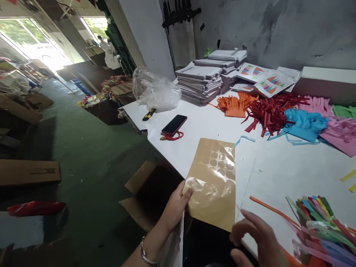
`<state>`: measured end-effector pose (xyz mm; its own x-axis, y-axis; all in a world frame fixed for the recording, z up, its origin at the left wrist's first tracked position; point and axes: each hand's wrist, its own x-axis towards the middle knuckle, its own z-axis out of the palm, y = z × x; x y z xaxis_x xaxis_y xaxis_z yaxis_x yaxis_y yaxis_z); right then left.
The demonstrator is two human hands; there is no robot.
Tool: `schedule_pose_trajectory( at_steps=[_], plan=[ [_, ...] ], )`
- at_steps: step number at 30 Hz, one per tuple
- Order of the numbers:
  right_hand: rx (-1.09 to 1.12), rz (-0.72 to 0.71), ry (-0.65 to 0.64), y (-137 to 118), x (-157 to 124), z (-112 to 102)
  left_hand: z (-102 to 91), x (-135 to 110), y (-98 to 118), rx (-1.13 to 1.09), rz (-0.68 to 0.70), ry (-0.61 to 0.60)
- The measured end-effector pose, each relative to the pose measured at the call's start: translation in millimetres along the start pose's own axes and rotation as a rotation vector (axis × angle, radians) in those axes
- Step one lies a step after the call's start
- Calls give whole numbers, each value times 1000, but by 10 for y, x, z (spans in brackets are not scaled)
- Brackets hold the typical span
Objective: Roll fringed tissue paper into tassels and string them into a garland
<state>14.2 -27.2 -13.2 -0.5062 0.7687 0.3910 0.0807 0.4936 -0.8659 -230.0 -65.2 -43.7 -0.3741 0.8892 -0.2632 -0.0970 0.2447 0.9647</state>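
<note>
My left hand (pixel 175 205) grips the left edge of a tan sticker sheet (pixel 208 185), thumb on top. Clear round stickers show in rows on its upper part, and glare lies across its lower part. Near the sheet's lower right corner, my right hand (pixel 257 237) is slightly blurred, its thumb and fingers bent and apart with nothing seen between them. Whether a fingertip touches the corner I cannot tell. A bundle of multicoloured strips (pixel 324 230) lies to the right of this hand, beside an orange strip (pixel 274 210).
On the white table (pixel 200 126) lie a phone (pixel 174 124) with a red cord, a utility knife (pixel 149 114) and a plastic bag (pixel 157 91). Stacked printed cards (pixel 198 82) and fringed paper bunches (pixel 274 113) sit farther back. An open carton (pixel 141 178) stands below the left edge.
</note>
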Motion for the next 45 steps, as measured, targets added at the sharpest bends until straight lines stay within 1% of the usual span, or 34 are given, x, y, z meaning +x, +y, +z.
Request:
schedule_pose_trajectory(
  at_steps=[2, 4, 5, 6, 8, 9, 10, 11, 12, 14, 15, 16, 17, 19, 20, 21, 22, 23, 25, 26, 27, 29, 33, 36, 40, 45],
  plan=[
    [48, 99, -59, -12, -68, 182, -58, -51, 111, 156, 96, 209],
    [51, 119, -140, -23, -116, 401, -87, -154, 199, 305, 167, 407],
    [34, 118, -166, -31, -132, 501, -84, -224, 236, 358, 198, 477],
    [22, 115, -187, -43, -142, 582, -70, -304, 271, 391, 229, 523],
    [19, 95, -192, -77, -141, 653, -23, -478, 357, 413, 322, 558],
    [26, 87, -170, -99, -129, 634, -1, -563, 416, 415, 380, 535],
    [38, 83, -137, -122, -109, 578, 14, -639, 489, 421, 435, 467],
    [53, 90, -98, -147, -81, 488, 20, -702, 573, 439, 467, 344],
    [72, 99, -64, -170, -45, 372, 20, -747, 666, 464, 470, 181],
    [103, 107, -35, -212, 39, 88, 17, -778, 846, 502, 414, -139],
    [109, 75, -22, -232, 80, -63, 26, -765, 921, 505, 380, -235],
    [96, 23, 15, -254, 117, -211, 49, -738, 981, 493, 359, -273],
    [62, -39, 81, -281, 146, -351, 88, -701, 1023, 467, 353, -265],
    [-42, -151, 265, -360, 170, -589, 211, -622, 1064, 389, 365, -194],
    [-74, -187, 324, -412, 166, -680, 287, -590, 1070, 344, 367, -162],
    [-73, -205, 328, -469, 152, -751, 368, -567, 1072, 294, 366, -143],
    [-43, -209, 281, -525, 134, -800, 450, -555, 1074, 243, 361, -133],
    [4, -206, 200, -577, 115, -829, 528, -552, 1078, 196, 355, -132],
    [53, -149, 43, -645, 87, -843, 668, -567, 1096, 135, 348, -149],
    [37, -112, 8, -658, 81, -837, 728, -580, 1109, 131, 353, -160],
    [2, -87, 4, -659, 79, -829, 782, -594, 1123, 141, 366, -169],
    [-85, -94, 37, -638, 84, -817, 869, -620, 1149, 185, 403, -187],
    [-224, -230, 102, -592, 92, -828, 981, -657, 1195, 236, 457, -216],
    [-282, -278, 110, -571, 84, -833, 1027, -680, 1238, 262, 478, -230],
    [-341, -331, 143, -528, 65, -809, 1064, -704, 1284, 261, 471, -246],
    [-426, -374, 226, -510, 51, -760, 1090, -709, 1286, 244, 441, -283]
  ],
)
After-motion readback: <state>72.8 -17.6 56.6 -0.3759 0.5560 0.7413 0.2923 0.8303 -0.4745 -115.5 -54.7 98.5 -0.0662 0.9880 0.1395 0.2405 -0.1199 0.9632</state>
